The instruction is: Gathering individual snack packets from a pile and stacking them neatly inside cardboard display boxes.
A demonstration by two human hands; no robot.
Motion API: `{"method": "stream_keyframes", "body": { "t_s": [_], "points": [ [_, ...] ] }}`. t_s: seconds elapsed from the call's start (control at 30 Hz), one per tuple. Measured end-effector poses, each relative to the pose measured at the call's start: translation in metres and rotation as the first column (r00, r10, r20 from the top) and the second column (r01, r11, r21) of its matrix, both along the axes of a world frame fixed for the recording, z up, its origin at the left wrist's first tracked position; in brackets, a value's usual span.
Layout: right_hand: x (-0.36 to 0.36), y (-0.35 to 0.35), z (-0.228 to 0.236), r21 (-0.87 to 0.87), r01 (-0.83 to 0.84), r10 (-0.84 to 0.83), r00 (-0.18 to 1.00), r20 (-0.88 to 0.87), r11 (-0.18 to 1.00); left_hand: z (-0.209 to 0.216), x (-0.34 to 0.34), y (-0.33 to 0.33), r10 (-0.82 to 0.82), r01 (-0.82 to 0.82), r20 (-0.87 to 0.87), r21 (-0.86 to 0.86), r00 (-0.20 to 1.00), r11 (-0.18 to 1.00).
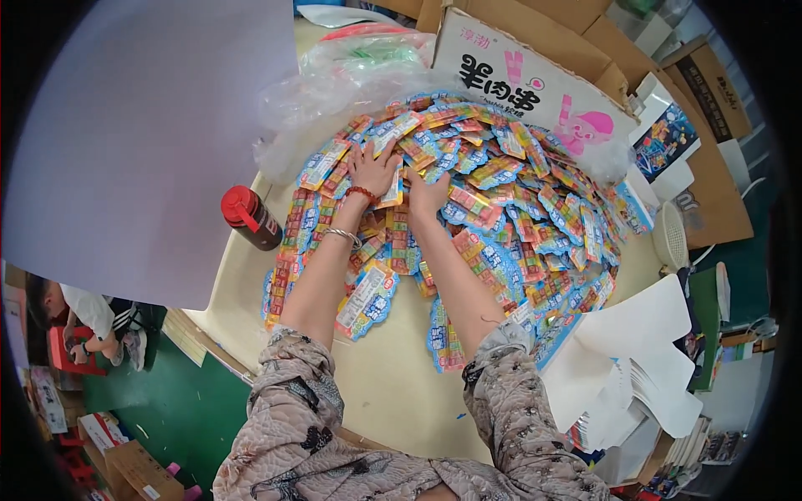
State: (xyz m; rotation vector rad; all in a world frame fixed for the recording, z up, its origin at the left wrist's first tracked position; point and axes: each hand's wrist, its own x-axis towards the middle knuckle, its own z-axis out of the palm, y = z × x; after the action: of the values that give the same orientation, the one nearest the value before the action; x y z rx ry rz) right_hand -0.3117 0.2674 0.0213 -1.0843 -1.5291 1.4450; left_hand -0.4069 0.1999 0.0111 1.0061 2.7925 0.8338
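So on my far left there's a big pale grey panel (159,150), with a person (88,313) in a white top bent over below it. Next comes a dark bottle (252,219) with a red lid, right beside the packets, and some crinkly clear plastic (292,113) behind. My left hand (374,171), the one with red beads (362,193) at the wrist, is palm down on the packets, fingers kinda spread. Just right of it is my right hand (429,196) in among them; its fingertips are hidden, so can't tell if it's clamped on anything. The colorful packets (510,196) are heaped around both hands and well off to the right, a white carton (535,83) behind, white card sheets (631,342) at lower right.
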Motion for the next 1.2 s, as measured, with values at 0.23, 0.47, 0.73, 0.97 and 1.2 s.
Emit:
{"method": "stream_keyframes", "body": {
  "t_s": [0.23,0.47,0.73,0.97,1.2],
  "points": [
    [0.087,-0.035,0.012,-0.158,-0.172,0.140,0.971,-0.196,0.972,-0.012,0.084,-0.041,-0.003,0.008,-0.050,0.104,0.999,0.995],
    [0.253,-0.085,0.034,-0.198,-0.165,0.142,0.982,-0.121,0.966,0.000,0.247,-0.069,-0.096,0.123,-0.242,0.101,0.966,0.987],
    [0.397,-0.091,0.018,-0.472,-0.255,0.303,0.953,0.027,0.844,0.000,0.373,-0.106,-0.239,0.264,-0.208,0.103,0.948,0.959],
    [0.428,-0.115,0.003,0.333,-0.172,0.005,0.894,0.448,0.927,0.010,0.375,-0.162,-0.346,0.179,0.182,0.591,0.920,0.787],
    [0.414,-0.138,0.049,0.461,-0.470,-0.088,0.622,0.778,0.753,0.005,0.307,-0.239,0.165,-0.123,-0.077,0.383,0.983,0.915]
  ]
}}
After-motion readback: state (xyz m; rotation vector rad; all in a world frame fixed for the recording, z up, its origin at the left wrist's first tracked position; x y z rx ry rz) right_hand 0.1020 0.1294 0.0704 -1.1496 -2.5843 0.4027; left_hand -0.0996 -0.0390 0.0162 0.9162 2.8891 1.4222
